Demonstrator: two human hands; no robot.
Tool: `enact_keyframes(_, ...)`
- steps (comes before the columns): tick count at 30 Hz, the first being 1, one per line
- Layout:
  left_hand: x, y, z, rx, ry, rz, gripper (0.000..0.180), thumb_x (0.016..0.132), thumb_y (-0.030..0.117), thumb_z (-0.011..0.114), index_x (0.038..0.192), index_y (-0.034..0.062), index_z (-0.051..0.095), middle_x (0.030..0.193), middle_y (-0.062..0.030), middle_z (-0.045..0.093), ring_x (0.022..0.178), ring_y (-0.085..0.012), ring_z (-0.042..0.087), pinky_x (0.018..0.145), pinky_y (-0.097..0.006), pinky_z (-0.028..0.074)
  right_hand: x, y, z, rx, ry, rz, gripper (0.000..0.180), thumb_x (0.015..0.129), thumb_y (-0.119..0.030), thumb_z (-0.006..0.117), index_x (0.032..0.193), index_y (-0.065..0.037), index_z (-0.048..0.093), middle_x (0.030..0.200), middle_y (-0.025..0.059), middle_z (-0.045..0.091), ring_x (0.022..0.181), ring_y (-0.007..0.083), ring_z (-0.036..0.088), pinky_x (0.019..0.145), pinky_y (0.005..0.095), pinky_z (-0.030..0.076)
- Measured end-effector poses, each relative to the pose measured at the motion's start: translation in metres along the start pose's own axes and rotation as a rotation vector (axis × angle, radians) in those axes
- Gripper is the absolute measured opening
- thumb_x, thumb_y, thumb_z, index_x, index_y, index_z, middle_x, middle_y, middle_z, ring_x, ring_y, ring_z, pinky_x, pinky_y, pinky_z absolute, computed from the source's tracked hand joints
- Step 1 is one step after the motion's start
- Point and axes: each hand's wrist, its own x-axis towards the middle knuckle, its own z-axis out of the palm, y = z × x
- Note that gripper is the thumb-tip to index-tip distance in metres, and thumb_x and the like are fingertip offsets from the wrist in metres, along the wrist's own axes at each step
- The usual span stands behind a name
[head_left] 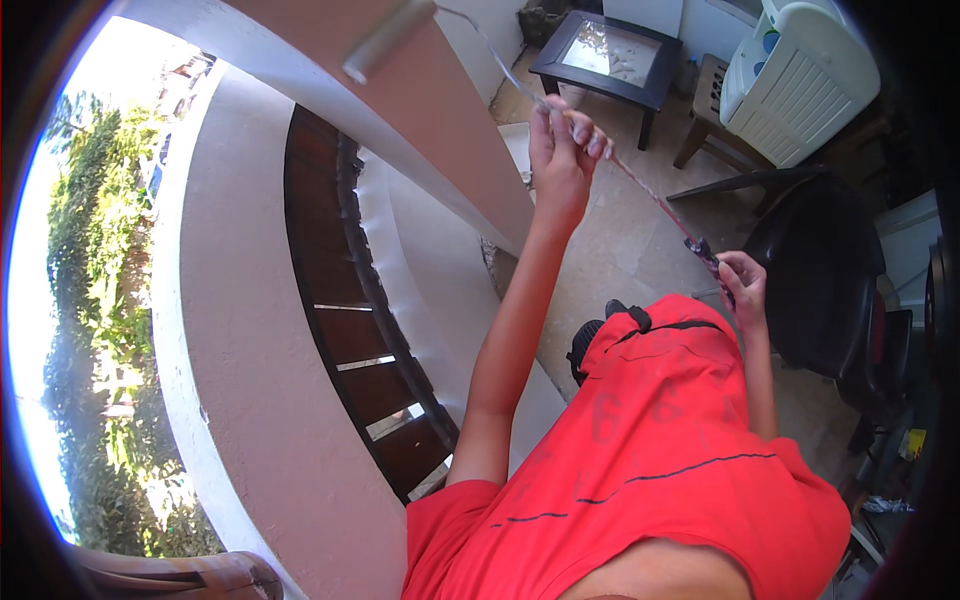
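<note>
1. A dark square low table with a glass top [610, 55] stands on the tiled floor [620, 230] ahead of me.
2. A white boxy air cooler [800, 75] sits on a brown wooden stool [705, 110] (upper right).
3. A black plastic chair [815, 270] is just beside me.
4. Green trees [95, 300] lie beyond the balcony's dark wooden slats [360, 340].

Long-handled paint roller [388, 40] slants up against the pink beam.

No labels, signs or screens show anywhere. At the lower right edge of the frame, a small yellow packet [912, 443] lies on the floor, too small to make out further.
</note>
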Motion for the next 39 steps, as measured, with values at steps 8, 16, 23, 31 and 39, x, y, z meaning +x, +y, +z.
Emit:
enact_keyframes(8, -0.081, -0.064, -0.053, -0.089, 0.242, -0.136, 0.011, 0.098, 0.021, 0.036, 0.107, 0.0135, 0.035, 0.074, -0.0026, 0.038, 0.065, -0.0140, 0.043, 0.065, -0.033, 0.044, -0.037, 0.004, -0.028, -0.210, 0.086, 0.138, 0.012, 0.080, -0.010, 0.066, 0.083, 0.001, 0.063, 0.073, 0.0044, 0.062, 0.043, 0.0015, 0.042, 0.036, 0.0161, 0.027)
enact_keyframes(16, -0.086, -0.061, -0.052, -0.066, 0.379, -0.273, 0.016, 0.097, 0.021, 0.037, 0.110, 0.0125, 0.036, 0.076, -0.0037, 0.040, 0.072, -0.0170, 0.047, 0.076, -0.037, 0.047, -0.031, -0.005, -0.033, -0.288, 0.051, 0.182, 0.014, 0.081, -0.014, 0.066, 0.082, 0.000, 0.063, 0.070, 0.0043, 0.061, 0.042, 0.0023, 0.042, 0.035, 0.0159, 0.026)
enact_keyframes(23, -0.033, -0.023, -0.015, 0.013, 0.169, -0.204, 0.014, 0.098, 0.018, 0.035, 0.110, 0.0105, 0.035, 0.076, -0.0045, 0.041, 0.070, -0.0165, 0.050, 0.073, -0.036, 0.050, -0.020, -0.007, -0.017, -0.142, 0.102, 0.082, 0.016, 0.082, -0.017, 0.065, 0.080, -0.001, 0.061, 0.066, 0.0028, 0.057, 0.041, 0.0024, 0.041, 0.034, 0.0158, 0.027)
enact_keyframes(31, 0.003, -0.008, -0.001, 0.047, 0.087, -0.121, 0.013, 0.096, 0.019, 0.041, 0.105, 0.0109, 0.040, 0.078, -0.0035, 0.042, 0.072, -0.0174, 0.051, 0.075, -0.036, 0.050, 0.013, -0.028, -0.013, -0.163, 0.082, -0.081, 0.016, 0.083, -0.017, 0.064, 0.080, -0.002, 0.060, 0.066, 0.0021, 0.056, 0.042, 0.0022, 0.042, 0.034, 0.0158, 0.029)
enact_keyframes(39, -0.011, -0.011, 0.016, 0.149, 0.277, -0.118, 0.017, 0.097, 0.018, 0.039, 0.113, 0.0102, 0.040, 0.088, -0.0049, 0.051, 0.079, -0.0148, 0.056, 0.075, -0.034, 0.052, -0.004, -0.058, -0.016, -0.227, 0.112, -0.063, 0.019, 0.077, -0.021, 0.072, 0.080, -0.004, 0.066, 0.067, 0.0010, 0.062, 0.049, 0.0034, 0.050, 0.041, 0.0175, 0.035)
